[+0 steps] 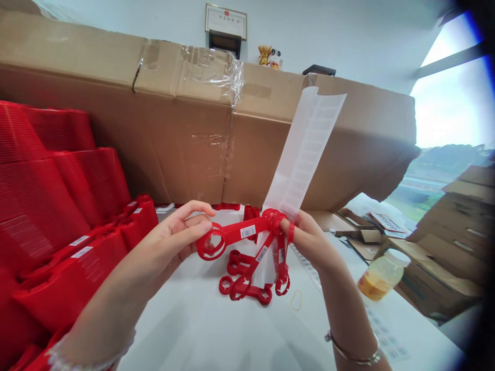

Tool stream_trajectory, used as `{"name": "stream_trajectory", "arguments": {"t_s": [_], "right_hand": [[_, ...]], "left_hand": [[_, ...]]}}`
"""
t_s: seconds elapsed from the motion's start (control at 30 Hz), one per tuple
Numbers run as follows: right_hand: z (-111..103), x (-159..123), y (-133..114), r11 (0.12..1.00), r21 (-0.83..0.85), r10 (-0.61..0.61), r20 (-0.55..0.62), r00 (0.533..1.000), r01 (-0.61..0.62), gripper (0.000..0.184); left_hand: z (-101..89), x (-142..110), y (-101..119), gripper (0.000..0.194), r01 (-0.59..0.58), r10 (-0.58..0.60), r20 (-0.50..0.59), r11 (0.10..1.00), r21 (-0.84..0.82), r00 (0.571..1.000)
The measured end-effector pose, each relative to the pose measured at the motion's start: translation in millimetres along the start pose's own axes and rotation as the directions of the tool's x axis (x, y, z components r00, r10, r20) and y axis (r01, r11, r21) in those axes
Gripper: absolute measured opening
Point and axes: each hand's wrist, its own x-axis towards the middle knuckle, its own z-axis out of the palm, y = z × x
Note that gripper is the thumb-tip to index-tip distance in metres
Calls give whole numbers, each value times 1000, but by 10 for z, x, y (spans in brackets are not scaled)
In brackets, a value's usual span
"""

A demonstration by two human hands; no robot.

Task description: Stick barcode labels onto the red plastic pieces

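My left hand [176,234] pinches the ring end of a red plastic piece [235,234] that carries a white barcode sticker. My right hand [305,237] grips the other end, where several more red pieces [280,263] hang from my fingers. The same hand also holds a long white strip of label backing [305,149] that stands up in front of the cardboard box. More red pieces [242,281] lie on the white table [216,330] just below my hands.
Stacks of red plastic parts [58,206] fill the left side. A long taped cardboard box [185,118] runs across the back. A bottle of yellow liquid [381,275], a rubber band [296,300], label sheets [386,340] and opened cartons [448,242] lie at the right.
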Motion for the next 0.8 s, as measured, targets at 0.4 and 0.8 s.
{"name": "stream_trajectory", "arguments": {"t_s": [0.4, 0.8], "right_hand": [[-29, -15, -13, 1000, -17, 17, -15, 1000, -17, 18], [52, -121, -57, 992, -130, 30, 205, 978, -3, 12]], "left_hand": [[-25, -11, -33, 29, -38, 25, 88, 988, 147, 996], [-61, 3, -7, 14, 0, 1, 28, 1000, -24, 1000]]}}
